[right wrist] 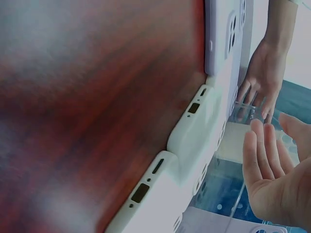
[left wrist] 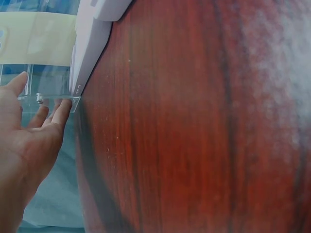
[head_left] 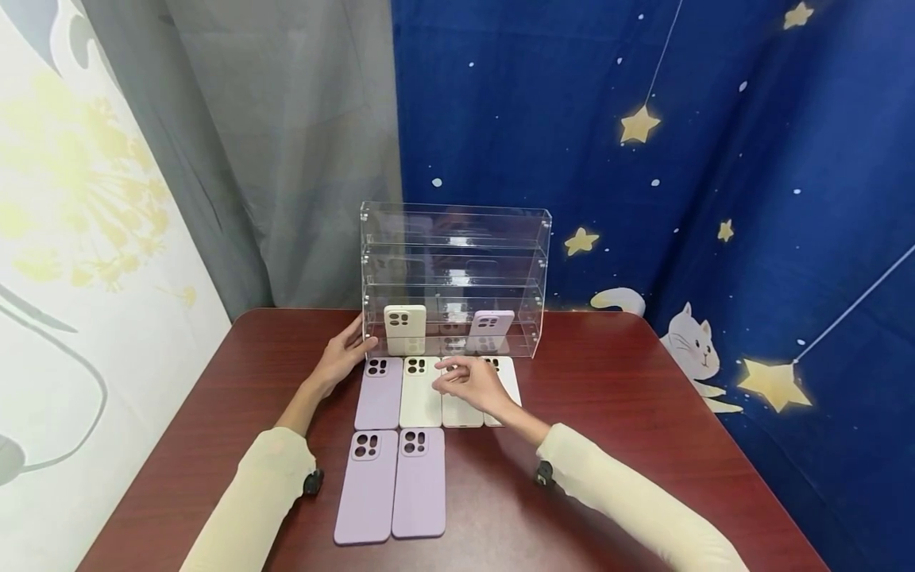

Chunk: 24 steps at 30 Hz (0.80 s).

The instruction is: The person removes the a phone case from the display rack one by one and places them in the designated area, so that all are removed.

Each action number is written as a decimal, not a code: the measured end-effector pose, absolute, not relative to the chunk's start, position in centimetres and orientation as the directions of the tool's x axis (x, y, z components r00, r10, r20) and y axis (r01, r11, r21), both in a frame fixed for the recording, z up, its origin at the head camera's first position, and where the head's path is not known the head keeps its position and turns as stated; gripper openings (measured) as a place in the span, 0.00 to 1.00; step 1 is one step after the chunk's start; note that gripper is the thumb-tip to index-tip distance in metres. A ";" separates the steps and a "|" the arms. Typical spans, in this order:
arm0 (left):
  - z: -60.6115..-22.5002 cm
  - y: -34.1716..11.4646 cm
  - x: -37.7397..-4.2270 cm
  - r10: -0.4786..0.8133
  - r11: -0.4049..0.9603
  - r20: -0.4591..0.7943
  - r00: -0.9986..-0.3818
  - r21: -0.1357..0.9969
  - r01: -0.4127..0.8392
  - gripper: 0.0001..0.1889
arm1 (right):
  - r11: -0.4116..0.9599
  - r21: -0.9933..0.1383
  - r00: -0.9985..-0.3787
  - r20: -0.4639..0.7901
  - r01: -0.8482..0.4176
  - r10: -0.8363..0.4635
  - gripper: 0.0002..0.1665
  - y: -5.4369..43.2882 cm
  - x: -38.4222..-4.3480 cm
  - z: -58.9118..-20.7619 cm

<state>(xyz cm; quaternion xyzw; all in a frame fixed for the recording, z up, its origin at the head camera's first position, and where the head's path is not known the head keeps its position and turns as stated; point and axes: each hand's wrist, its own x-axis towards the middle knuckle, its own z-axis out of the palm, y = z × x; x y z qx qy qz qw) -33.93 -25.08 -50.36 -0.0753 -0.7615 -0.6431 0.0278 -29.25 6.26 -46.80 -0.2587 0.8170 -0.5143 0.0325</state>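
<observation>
A clear acrylic tiered rack [head_left: 457, 226] stands at the back of the table. My left hand [head_left: 339, 359] rests at its left side, thumb by the front edge and fingers along the side panel. On the lowest tier lean a white phone case [head_left: 405, 330] and a lilac phone case [head_left: 492, 324], spaced apart. My right hand [head_left: 473, 383] hovers over the white cases just before the rack, fingers loosely bent with nothing between them. Below it, a row holds a lilac case [head_left: 379, 397], a white case [head_left: 420, 401] and two more white cases, partly covered by the hand.
Nearer the front, two lilac phone cases [head_left: 364, 496] lie side by side. The reddish wooden table [head_left: 608, 445] extends to both sides. Behind it hang a grey curtain [head_left: 300, 159] and a blue curtain [head_left: 515, 119] with stars.
</observation>
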 end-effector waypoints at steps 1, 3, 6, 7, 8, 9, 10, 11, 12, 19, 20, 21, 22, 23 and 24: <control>-50.4 -25.1 -33.9 0.076 0.161 0.138 -0.987 0.976 0.149 0.39 | 0.339 -0.852 -0.864 0.224 -0.398 -0.451 0.19 6.1 -29.5 -46.7; -50.5 -25.1 -34.0 0.072 0.156 0.137 -0.988 0.977 0.147 0.39 | 0.365 -0.831 -0.865 0.245 -0.421 -0.438 0.19 5.9 -30.0 -46.6; -50.5 -25.1 -34.0 0.071 0.157 0.139 -0.988 0.976 0.149 0.39 | 0.406 -0.794 -0.863 0.278 -0.454 -0.421 0.20 5.6 -30.9 -46.4; -50.5 -25.0 -34.0 0.070 0.153 0.139 -0.988 0.977 0.149 0.39 | 0.413 -0.787 -0.863 0.285 -0.459 -0.417 0.20 5.5 -31.2 -46.4; -50.5 -25.0 -34.0 0.068 0.154 0.140 -0.988 0.977 0.149 0.39 | 0.420 -0.781 -0.864 0.292 -0.463 -0.411 0.19 5.4 -31.4 -46.3; -50.5 -25.0 -34.0 0.069 0.156 0.140 -0.988 0.976 0.149 0.39 | 0.416 -0.782 -0.864 0.298 -0.465 -0.406 0.19 5.3 -31.7 -46.3; -50.5 -25.0 -34.0 0.069 0.157 0.140 -0.988 0.976 0.149 0.39 | 0.408 -0.786 -0.865 0.301 -0.464 -0.403 0.19 5.2 -31.9 -46.2; -50.5 -25.0 -33.9 0.068 0.160 0.139 -0.988 0.976 0.149 0.39 | 0.401 -0.791 -0.865 0.304 -0.462 -0.399 0.19 5.1 -32.1 -46.2; -50.5 -25.1 -33.9 0.064 0.157 0.134 -0.989 0.977 0.143 0.39 | 0.388 -0.801 -0.867 0.303 -0.457 -0.396 0.18 5.0 -32.3 -46.1; -50.2 -25.0 -33.9 0.077 0.194 0.117 -0.990 0.972 0.130 0.40 | 0.357 -0.824 -0.878 0.311 -0.440 -0.364 0.20 4.6 -33.4 -45.6; -50.2 -25.0 -33.8 0.078 0.195 0.116 -0.990 0.972 0.129 0.40 | 0.364 -0.820 -0.879 0.316 -0.442 -0.358 0.21 4.5 -33.6 -45.5; -50.2 -25.0 -33.8 0.078 0.192 0.115 -0.990 0.973 0.128 0.40 | 0.368 -0.818 -0.880 0.318 -0.443 -0.352 0.22 4.5 -33.8 -45.4; -50.2 -25.1 -33.8 0.079 0.187 0.113 -0.990 0.974 0.126 0.40 | 0.368 -0.818 -0.882 0.319 -0.441 -0.347 0.22 4.4 -34.0 -45.3; -50.0 -25.1 -33.6 0.081 0.184 0.106 -0.991 0.976 0.119 0.40 | 0.370 -0.817 -0.883 0.323 -0.441 -0.341 0.22 4.4 -34.2 -45.2; -49.7 -25.1 -33.4 0.082 0.184 0.097 -0.992 0.977 0.111 0.41 | 0.375 -0.815 -0.884 0.325 -0.441 -0.335 0.22 4.3 -34.4 -45.2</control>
